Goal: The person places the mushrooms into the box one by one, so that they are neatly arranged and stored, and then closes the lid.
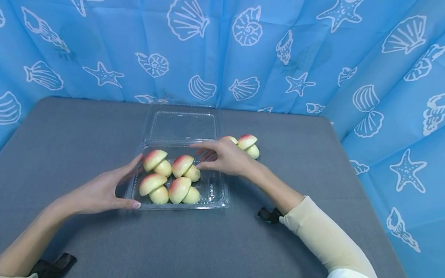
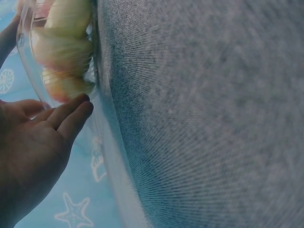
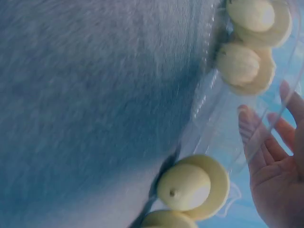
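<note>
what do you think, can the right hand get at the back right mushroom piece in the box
Probably yes: the lid is open, and the right hand is just beside the mushroom piece.

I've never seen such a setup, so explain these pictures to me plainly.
There is no machine here, only a person's bare hands: the left hand and the right hand. The wide picture comes from a camera worn on the head; the other two come from cameras on the wrists. On the grey table sits a clear plastic container, its lid open, with four mushroom-shaped pieces inside. Two more pieces lie to its right, one partly behind the right hand. The left hand touches the container's left side; the right reaches over its right side and seems to hold nothing.
</note>
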Tool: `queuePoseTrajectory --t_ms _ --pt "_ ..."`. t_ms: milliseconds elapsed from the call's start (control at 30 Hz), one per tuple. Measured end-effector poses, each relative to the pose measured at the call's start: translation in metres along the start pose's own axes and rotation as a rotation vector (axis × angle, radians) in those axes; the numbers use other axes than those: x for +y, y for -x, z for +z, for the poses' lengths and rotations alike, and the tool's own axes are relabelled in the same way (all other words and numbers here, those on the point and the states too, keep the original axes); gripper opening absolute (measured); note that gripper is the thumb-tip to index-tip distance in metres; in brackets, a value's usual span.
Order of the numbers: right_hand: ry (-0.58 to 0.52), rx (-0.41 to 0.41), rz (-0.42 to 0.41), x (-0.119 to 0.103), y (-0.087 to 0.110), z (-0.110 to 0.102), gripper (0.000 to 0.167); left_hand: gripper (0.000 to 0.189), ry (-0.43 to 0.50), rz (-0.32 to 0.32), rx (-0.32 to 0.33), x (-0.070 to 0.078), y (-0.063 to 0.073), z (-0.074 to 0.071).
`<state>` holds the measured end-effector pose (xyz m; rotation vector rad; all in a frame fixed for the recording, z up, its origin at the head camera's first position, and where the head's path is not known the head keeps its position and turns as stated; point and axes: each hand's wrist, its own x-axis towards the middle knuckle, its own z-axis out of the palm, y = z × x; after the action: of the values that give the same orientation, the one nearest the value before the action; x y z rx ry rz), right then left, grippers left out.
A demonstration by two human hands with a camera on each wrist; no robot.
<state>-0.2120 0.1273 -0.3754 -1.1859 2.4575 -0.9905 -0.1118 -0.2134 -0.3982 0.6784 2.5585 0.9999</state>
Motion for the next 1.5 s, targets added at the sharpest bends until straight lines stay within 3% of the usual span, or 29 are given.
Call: queuePoseTrajectory --t_ms 300,800,1500 --pt "-0.105 0.144 -0.003 0.013 0.018 -0.019 0.048 0.115 0.010 0.002 -0.010 -0.001 -0.001 0.000" --pt "-0.130 0.309 -0.019 0.037 0.040 -0.040 0.039 0.114 0.007 0.011 -0.009 -0.002 -0.002 0.001" --pt "0.089 0.344 0.018 0.067 0.069 -0.067 0.039 0.117 0.022 -0.022 -0.017 -0.001 -0.002 0.000"
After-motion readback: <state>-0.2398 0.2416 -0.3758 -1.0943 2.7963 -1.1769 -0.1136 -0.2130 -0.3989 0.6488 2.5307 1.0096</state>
